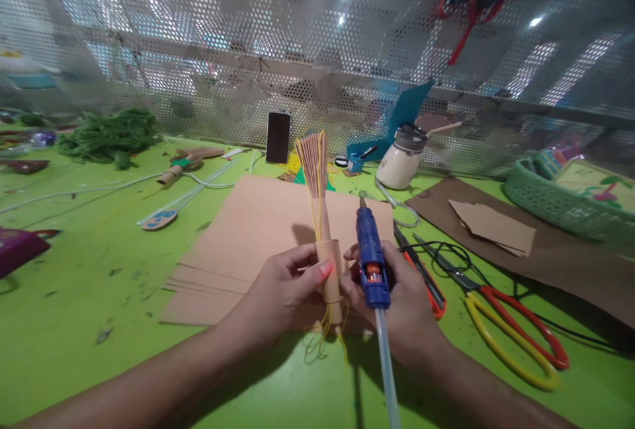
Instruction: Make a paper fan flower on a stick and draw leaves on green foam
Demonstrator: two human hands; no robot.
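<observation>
Upright over the brown paper sheets stands a pleated brown paper fan (317,168) with a rolled paper handle and yellow string. My left hand (285,283) is closed around the handle, thumb across its front. Loose yellow string (321,343) dangles below the handle. A blue hot glue gun (370,250), nozzle up, rests in my right hand (409,297); a clear glue stick (385,356) sticks out of its lower end. The right fingertips are close to the rolled handle; whether they touch it I cannot tell. Under both hands lie brown paper sheets (248,224).
Scissors (516,330) and a cutter knife (426,277) lie to the right, beside a black cord. Behind are a white jar (401,161), a propped phone (278,138) and green yarn (112,135). A green basket (536,194) sits far right, a purple object (24,250) far left.
</observation>
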